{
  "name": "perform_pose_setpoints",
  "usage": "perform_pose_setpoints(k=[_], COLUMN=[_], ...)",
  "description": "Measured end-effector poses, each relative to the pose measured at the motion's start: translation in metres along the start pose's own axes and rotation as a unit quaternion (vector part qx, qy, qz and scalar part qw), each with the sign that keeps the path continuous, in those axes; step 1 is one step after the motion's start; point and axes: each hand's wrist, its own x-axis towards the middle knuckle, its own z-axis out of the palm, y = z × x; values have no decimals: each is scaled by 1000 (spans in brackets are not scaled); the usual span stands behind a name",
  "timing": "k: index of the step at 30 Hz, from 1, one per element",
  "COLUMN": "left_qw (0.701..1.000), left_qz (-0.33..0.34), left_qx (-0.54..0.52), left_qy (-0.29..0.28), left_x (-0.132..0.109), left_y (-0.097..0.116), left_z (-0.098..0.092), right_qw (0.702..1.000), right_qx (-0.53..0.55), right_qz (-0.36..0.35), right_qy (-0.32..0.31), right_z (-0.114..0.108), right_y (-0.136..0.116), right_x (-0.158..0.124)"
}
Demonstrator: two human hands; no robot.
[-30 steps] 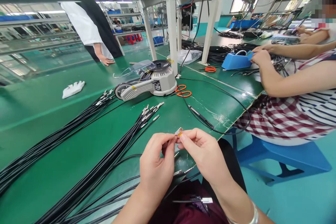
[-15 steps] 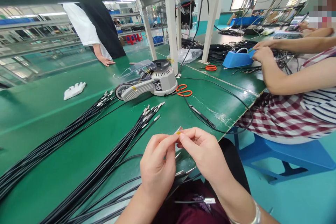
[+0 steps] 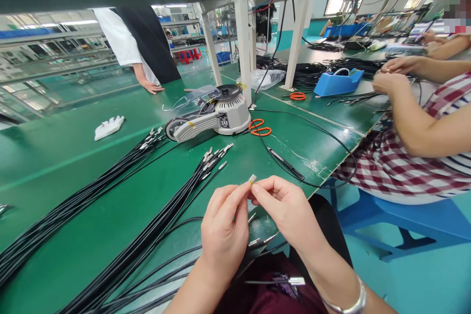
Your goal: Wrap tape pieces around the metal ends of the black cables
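Observation:
A small silver cable connector (image 3: 252, 178) with a bit of yellow tape at its base is pinched between both hands, above the table's near edge. My left hand (image 3: 225, 221) closes thumb and forefinger on it from the left. From the right, my right hand (image 3: 290, 211) pinches at the yellow tape, fingers curled. Most of the cable behind the connector is hidden by the hands. Below them, more cable ends (image 3: 257, 242) lie at the table edge. One black cable with a silver plug (image 3: 296, 281) rests across my lap.
Two bundles of black cables (image 3: 147, 235) (image 3: 84, 196) lie on the green table. Beyond them stand a grey tape dispenser (image 3: 221, 117), orange-handled scissors (image 3: 259, 128), a black cutter knife (image 3: 285, 163) and a white glove (image 3: 109, 128). A co-worker sits at right by a blue tape holder (image 3: 336, 83).
The yellow tape now sits closer around the connector's base. My hands stay nearly in place. The co-worker's hands have moved right, away from the blue tape holder.

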Motion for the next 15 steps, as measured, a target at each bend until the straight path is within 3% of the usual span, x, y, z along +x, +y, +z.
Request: perform_pose_setpoints(k=[5, 15], left_qw=[1000, 995], left_qz=[0, -76], left_qx=[26, 20], left_qy=[-8, -67], left_x=[-1, 7], left_y=[-3, 2], left_z=[2, -3], right_qw=[1000, 999], right_qx=[-17, -29], right_qz=[-15, -41], right_qy=[-4, 6], right_z=[1, 1], right_y=[2, 8], right_x=[0, 1])
